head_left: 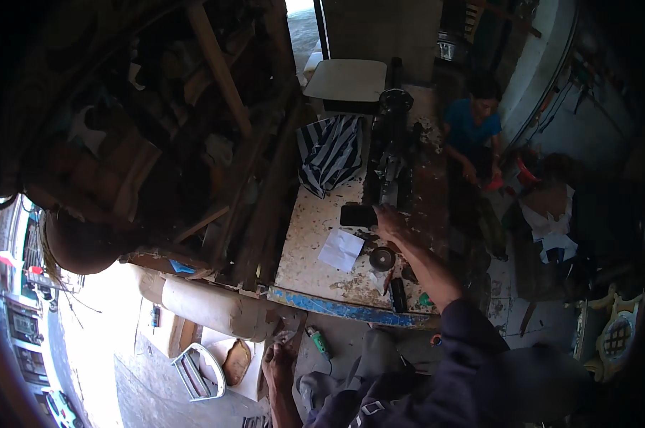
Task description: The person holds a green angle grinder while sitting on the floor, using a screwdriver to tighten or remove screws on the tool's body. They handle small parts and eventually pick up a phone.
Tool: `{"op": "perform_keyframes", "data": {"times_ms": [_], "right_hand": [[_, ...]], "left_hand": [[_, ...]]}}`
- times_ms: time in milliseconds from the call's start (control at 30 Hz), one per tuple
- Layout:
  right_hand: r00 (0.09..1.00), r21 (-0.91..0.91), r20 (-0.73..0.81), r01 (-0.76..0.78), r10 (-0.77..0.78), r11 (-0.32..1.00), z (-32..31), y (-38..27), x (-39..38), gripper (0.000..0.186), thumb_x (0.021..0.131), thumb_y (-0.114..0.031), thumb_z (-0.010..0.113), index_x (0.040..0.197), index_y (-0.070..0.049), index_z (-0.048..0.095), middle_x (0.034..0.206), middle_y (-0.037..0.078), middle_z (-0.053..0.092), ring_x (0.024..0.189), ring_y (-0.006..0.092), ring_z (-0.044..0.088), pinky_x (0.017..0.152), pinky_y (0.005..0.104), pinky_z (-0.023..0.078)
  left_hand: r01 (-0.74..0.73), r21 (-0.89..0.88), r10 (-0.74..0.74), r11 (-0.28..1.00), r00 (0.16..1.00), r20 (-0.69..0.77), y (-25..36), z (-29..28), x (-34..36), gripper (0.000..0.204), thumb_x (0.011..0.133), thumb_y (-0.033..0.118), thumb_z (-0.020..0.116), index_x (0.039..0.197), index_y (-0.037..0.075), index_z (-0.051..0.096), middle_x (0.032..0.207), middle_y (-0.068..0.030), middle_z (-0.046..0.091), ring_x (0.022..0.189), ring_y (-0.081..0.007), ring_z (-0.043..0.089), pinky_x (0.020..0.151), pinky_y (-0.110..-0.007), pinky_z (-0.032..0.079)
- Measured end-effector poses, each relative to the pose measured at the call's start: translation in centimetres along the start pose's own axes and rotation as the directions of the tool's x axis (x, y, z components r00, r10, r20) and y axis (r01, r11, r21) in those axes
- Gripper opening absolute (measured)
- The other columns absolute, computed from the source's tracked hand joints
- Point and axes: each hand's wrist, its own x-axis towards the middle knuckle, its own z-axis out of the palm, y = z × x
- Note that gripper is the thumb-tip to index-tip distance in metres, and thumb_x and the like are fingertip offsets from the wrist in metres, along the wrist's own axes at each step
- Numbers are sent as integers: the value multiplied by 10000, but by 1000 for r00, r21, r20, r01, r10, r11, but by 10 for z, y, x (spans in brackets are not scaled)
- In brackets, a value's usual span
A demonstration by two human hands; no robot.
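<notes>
My right hand (389, 224) reaches over the worn, paint-chipped bench top (304, 250) and grips the right end of a dark flat phone (358, 216). Just below the phone lies a creased white sheet of paper (341, 250). A round dark disc (382, 259) sits closer to me, along with a black cylinder (398, 294) and a small green object (426, 299). Low beside the bench, away from its top, is my left hand (278, 360). Its fingers look curled, and anything in them is too dim to make out.
A striped bag (329, 155) and a dark machine (390, 153) occupy the bench's far part, before a pale-topped box (347, 80). At right sits another person (473, 128) handling something red. A green power tool (319, 342) and a white frame (199, 372) are on the floor.
</notes>
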Motion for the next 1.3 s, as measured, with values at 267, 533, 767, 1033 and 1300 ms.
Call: {"op": "perform_keyframes", "data": {"times_ms": [267, 533, 767, 1033, 1300], "right_hand": [[959, -75, 172, 239, -224, 968, 11, 24, 65, 949, 659, -395, 886, 1410, -21, 441, 1343, 234, 499, 1260, 407, 514, 1006, 511, 484], [990, 348, -100, 125, -96, 929, -17, 35, 4, 966, 669, -358, 872, 1437, -17, 396, 1380, 258, 458, 1254, 431, 522, 1019, 486, 488], [948, 485, -276, 278, -156, 829, -127, -21, -82, 877, 670, -324, 861, 1373, -18, 435, 1286, 236, 522, 1177, 419, 559, 975, 490, 493], [948, 709, -222, 317, -227, 631, -185, -80, -168, 883, 708, -290, 827, 1419, -34, 371, 1291, 221, 492, 1195, 400, 527, 990, 494, 463], [949, 946, 78, 27, -307, 324, -205, -61, -184, 790, 812, -217, 805, 1420, -13, 344, 1336, 170, 488, 1228, 309, 520, 1031, 473, 415]], "left_hand": [[295, 319, -198, 901, 932, -304, -50, 100, -70, 281, 992, 266, 626, 1049, -9, 645, 914, -131, 712, 807, -208, 691, 748, -335, 563], [132, 333, -37, 934, 960, -276, -25, 160, -62, 293, 995, 276, 615, 1045, -11, 646, 907, -125, 706, 803, -201, 688, 747, -329, 561], [-38, 264, 78, 964, 987, -141, 10, 205, -27, 315, 1005, 311, 621, 1013, -3, 638, 880, -90, 686, 793, -175, 666, 744, -317, 548], [-168, -271, 237, 948, 940, 247, 61, 319, 39, 190, 1071, 232, 446, 1065, 74, 553, 1179, -126, 627, 1172, -276, 600, 970, -475, 518], [-49, -477, 265, 878, 878, 398, 76, 366, 35, 278, 1072, 319, 454, 1096, 47, 509, 1112, -204, 626, 862, -360, 703, 683, -465, 637]]}}
